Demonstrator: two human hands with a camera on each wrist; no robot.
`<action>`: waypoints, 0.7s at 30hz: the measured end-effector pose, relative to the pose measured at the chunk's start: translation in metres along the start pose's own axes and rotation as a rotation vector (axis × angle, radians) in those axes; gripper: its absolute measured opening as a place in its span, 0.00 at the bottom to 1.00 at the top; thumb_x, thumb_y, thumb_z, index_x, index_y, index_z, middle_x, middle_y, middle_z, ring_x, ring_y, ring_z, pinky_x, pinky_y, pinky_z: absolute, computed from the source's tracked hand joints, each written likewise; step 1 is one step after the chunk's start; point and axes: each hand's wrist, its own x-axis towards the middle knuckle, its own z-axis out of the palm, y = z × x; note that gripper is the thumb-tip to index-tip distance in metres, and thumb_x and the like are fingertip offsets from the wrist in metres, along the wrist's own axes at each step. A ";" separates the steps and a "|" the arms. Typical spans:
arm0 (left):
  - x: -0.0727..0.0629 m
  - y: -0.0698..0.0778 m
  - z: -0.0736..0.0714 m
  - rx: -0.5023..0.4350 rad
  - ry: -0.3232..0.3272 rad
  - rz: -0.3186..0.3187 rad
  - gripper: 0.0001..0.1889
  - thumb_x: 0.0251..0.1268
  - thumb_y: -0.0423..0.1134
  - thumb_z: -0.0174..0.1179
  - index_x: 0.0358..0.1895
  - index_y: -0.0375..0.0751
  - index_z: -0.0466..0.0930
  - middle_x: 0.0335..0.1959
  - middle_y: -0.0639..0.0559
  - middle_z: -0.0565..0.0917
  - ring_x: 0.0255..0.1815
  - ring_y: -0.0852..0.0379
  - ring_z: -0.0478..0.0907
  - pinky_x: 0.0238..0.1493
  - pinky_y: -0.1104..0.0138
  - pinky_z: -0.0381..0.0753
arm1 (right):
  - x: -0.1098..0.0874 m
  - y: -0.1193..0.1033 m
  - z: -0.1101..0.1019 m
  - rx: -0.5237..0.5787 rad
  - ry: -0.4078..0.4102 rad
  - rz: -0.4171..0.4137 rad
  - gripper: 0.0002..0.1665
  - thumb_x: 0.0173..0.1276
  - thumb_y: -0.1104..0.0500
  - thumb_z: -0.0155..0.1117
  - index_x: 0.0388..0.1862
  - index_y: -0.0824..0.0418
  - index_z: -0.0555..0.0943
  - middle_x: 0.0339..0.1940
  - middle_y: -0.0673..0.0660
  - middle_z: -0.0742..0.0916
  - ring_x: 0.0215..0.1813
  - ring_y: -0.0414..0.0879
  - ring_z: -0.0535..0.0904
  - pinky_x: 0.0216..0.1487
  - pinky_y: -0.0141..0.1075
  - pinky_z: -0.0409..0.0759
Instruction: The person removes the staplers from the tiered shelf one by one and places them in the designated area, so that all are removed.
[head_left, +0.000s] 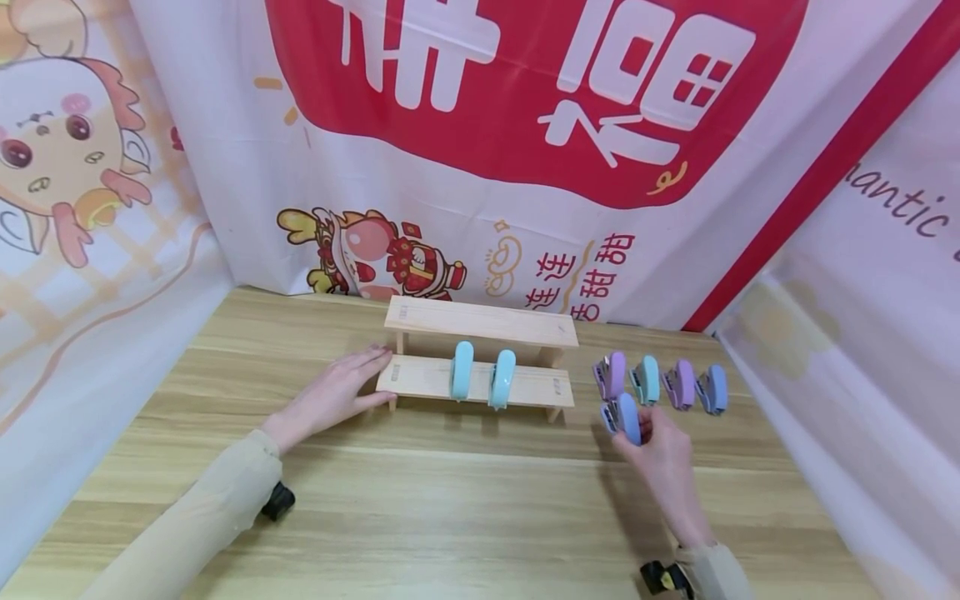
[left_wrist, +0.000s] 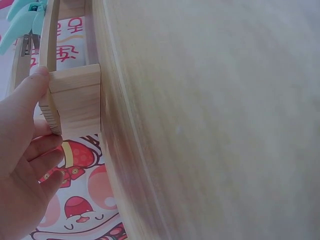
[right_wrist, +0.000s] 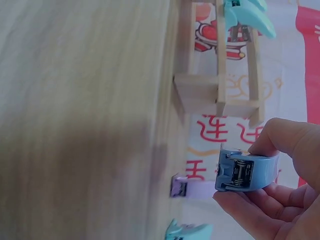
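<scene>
A two-tier wooden shelf (head_left: 480, 320) stands at the back of the table. My left hand (head_left: 341, 387) grips the left end of its lower tier, thumb at the front edge and fingers toward the back, as the left wrist view (left_wrist: 30, 165) also shows. Two mint staplers, one on the left (head_left: 462, 371) and one on the right (head_left: 502, 379), rest on that lower tier. My right hand (head_left: 663, 454) pinches a blue stapler (right_wrist: 250, 172) between thumb and fingers, above the table to the right of the shelf.
Behind the held stapler, a row on the table holds a purple stapler (head_left: 612, 373), a mint stapler (head_left: 647, 380), another purple stapler (head_left: 681, 385) and a blue stapler (head_left: 714, 390). Printed cloth (head_left: 225, 167) hangs around the wood-grain table (head_left: 420, 508).
</scene>
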 end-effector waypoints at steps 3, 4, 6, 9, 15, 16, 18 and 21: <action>0.000 0.000 0.000 0.003 0.001 0.004 0.38 0.63 0.51 0.67 0.69 0.30 0.68 0.71 0.33 0.71 0.72 0.35 0.69 0.72 0.42 0.69 | -0.001 0.007 0.001 -0.001 -0.015 0.017 0.16 0.56 0.63 0.71 0.43 0.65 0.78 0.36 0.62 0.87 0.34 0.47 0.82 0.31 0.23 0.80; 0.000 0.000 0.000 0.004 0.001 0.004 0.38 0.63 0.50 0.67 0.69 0.30 0.68 0.71 0.33 0.71 0.72 0.35 0.69 0.72 0.42 0.69 | -0.001 0.008 0.001 0.000 -0.021 0.024 0.16 0.57 0.63 0.71 0.43 0.65 0.78 0.36 0.62 0.87 0.35 0.47 0.82 0.31 0.23 0.80; 0.001 0.000 0.000 0.006 0.000 0.003 0.38 0.63 0.51 0.67 0.69 0.30 0.68 0.71 0.33 0.71 0.72 0.35 0.69 0.72 0.42 0.69 | -0.001 0.013 0.002 -0.006 -0.032 0.041 0.16 0.57 0.62 0.70 0.43 0.64 0.77 0.37 0.61 0.86 0.35 0.47 0.82 0.32 0.23 0.80; 0.001 0.000 0.000 0.004 -0.004 -0.003 0.38 0.63 0.51 0.67 0.70 0.30 0.68 0.71 0.33 0.71 0.72 0.35 0.69 0.72 0.41 0.69 | -0.002 0.018 0.004 -0.005 -0.039 0.056 0.15 0.58 0.62 0.70 0.41 0.65 0.77 0.36 0.62 0.86 0.34 0.48 0.82 0.31 0.24 0.80; 0.002 0.000 -0.001 -0.001 -0.004 -0.004 0.38 0.63 0.50 0.67 0.70 0.30 0.68 0.71 0.33 0.71 0.72 0.35 0.69 0.72 0.41 0.70 | -0.001 0.024 0.008 -0.013 -0.044 0.083 0.16 0.58 0.62 0.71 0.41 0.67 0.77 0.36 0.65 0.87 0.35 0.51 0.84 0.35 0.36 0.87; 0.002 -0.001 -0.001 0.000 -0.004 -0.004 0.38 0.63 0.51 0.67 0.70 0.30 0.68 0.71 0.33 0.71 0.72 0.35 0.69 0.71 0.41 0.70 | -0.001 0.025 0.009 -0.011 -0.050 0.094 0.16 0.58 0.62 0.70 0.42 0.67 0.76 0.37 0.65 0.87 0.36 0.52 0.84 0.36 0.38 0.88; 0.001 -0.001 0.000 0.000 -0.005 -0.006 0.38 0.63 0.51 0.67 0.70 0.30 0.68 0.71 0.33 0.71 0.72 0.35 0.69 0.72 0.41 0.70 | -0.001 0.026 0.010 -0.006 -0.064 0.116 0.17 0.59 0.61 0.70 0.43 0.67 0.76 0.37 0.66 0.87 0.37 0.52 0.84 0.39 0.42 0.88; 0.001 -0.002 0.001 0.002 -0.011 -0.011 0.38 0.63 0.52 0.67 0.70 0.31 0.68 0.71 0.33 0.71 0.72 0.36 0.69 0.72 0.41 0.69 | -0.001 0.027 0.012 0.004 -0.086 0.140 0.17 0.60 0.60 0.69 0.44 0.67 0.76 0.38 0.65 0.86 0.38 0.52 0.84 0.40 0.42 0.88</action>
